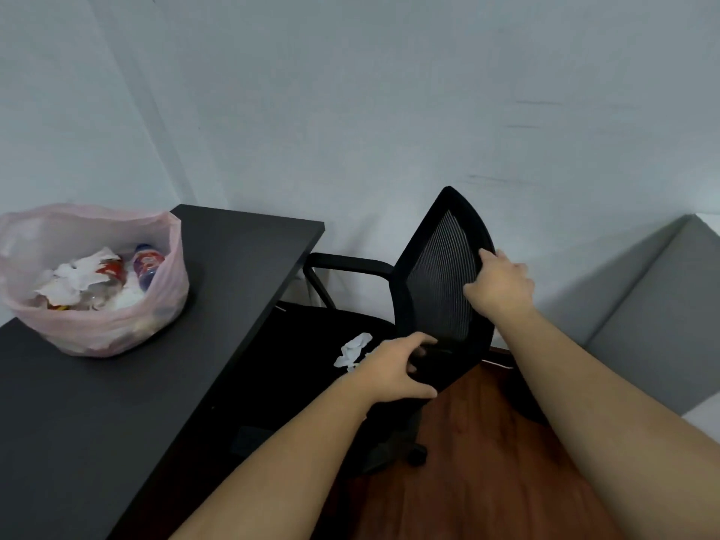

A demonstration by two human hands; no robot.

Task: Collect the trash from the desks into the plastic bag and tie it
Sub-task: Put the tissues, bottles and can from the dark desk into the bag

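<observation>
Looking at it big to small: the desk (233, 267) is black, and the chair (440, 267) beside it is held by both hands. The left hand (393, 370) is curled round the low edge of the back. The right hand (500, 286) clamps the upper edge, thumb on the mesh and fingers hidden behind. The chair probably swivels easily, so it shouldn't need much force. The pink bag (117, 329) sits open on the desk, well apart from the hands. It's thin floppy film and looks light, so I'd gather it by the rim to tie it. A crumpled tissue (352, 348) lies on the seat just beside the left hand, weighs nothing, and a pinch will do. A bottle (147, 265) pokes up inside the bag. Hard to tell: the bag's left side is cut off, its lower contents are buried, and the seat is too dark to check for more scraps.
</observation>
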